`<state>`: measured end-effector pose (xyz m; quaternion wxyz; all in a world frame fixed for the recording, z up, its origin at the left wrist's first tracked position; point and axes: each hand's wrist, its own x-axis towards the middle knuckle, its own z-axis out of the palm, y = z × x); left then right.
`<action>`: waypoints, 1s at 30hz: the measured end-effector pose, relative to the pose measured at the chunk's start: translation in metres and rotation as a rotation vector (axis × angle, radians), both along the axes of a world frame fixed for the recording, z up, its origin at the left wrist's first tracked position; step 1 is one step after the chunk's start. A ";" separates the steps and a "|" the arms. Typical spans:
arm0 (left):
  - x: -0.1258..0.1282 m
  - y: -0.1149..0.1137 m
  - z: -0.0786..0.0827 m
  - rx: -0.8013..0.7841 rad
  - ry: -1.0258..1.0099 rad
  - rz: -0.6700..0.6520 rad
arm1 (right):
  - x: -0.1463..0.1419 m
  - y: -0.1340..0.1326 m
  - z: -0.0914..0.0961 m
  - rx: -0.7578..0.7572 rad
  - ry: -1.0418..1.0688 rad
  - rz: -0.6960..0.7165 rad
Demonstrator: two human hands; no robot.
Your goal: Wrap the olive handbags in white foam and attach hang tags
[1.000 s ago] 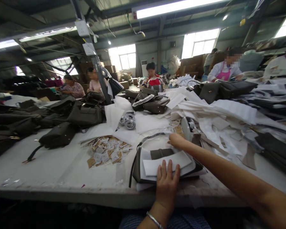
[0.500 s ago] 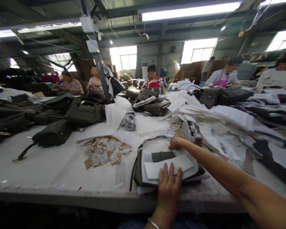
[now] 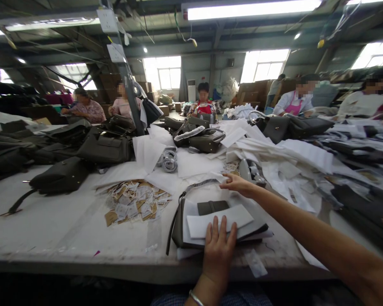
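Note:
A dark olive handbag (image 3: 210, 207) lies flat near the table's front edge, partly wrapped in white paper (image 3: 218, 223). My left hand (image 3: 217, 246) rests flat on the paper over the bag, fingers stretched out. My right hand (image 3: 235, 183) reaches out just beyond the bag's far edge, fingers extended over white wrapping sheets, nothing visibly held. The bag's strap (image 3: 174, 221) curves along its left side.
A pile of small paper tags (image 3: 134, 204) lies left of the bag. Dark handbags (image 3: 62, 174) crowd the left side, white sheets (image 3: 293, 157) and more bags the right. A tape dispenser (image 3: 250, 170) stands by my right hand. Several people work at the far end.
My right hand has lifted slightly and opened its fingers past the bag's far edge. My left hand stays pressed on the paper. The camera has shifted a little.

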<state>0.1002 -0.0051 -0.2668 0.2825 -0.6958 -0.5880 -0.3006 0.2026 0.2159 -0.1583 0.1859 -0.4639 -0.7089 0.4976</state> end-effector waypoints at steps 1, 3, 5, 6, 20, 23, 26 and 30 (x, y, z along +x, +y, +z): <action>-0.002 -0.001 0.002 -0.027 0.015 -0.009 | 0.004 -0.005 0.002 -0.005 0.046 0.004; -0.007 -0.001 0.006 -0.067 0.040 -0.024 | 0.015 -0.014 0.006 -0.023 0.144 0.037; -0.013 0.000 0.009 -0.091 0.063 -0.040 | 0.027 -0.024 0.010 -0.043 0.234 0.116; -0.015 0.002 0.010 -0.100 0.072 -0.047 | 0.034 -0.028 0.011 -0.045 0.257 0.168; -0.034 0.011 0.019 -0.214 0.142 -0.100 | 0.066 -0.061 0.027 0.578 -0.038 0.473; -0.042 0.016 0.023 -0.239 0.152 -0.117 | 0.072 -0.071 0.020 0.616 -0.089 0.443; -0.048 0.019 0.026 -0.261 0.159 -0.121 | 0.078 -0.080 0.010 0.631 -0.117 0.420; -0.048 0.019 0.027 -0.273 0.146 -0.120 | 0.085 -0.088 -0.002 0.756 -0.055 0.496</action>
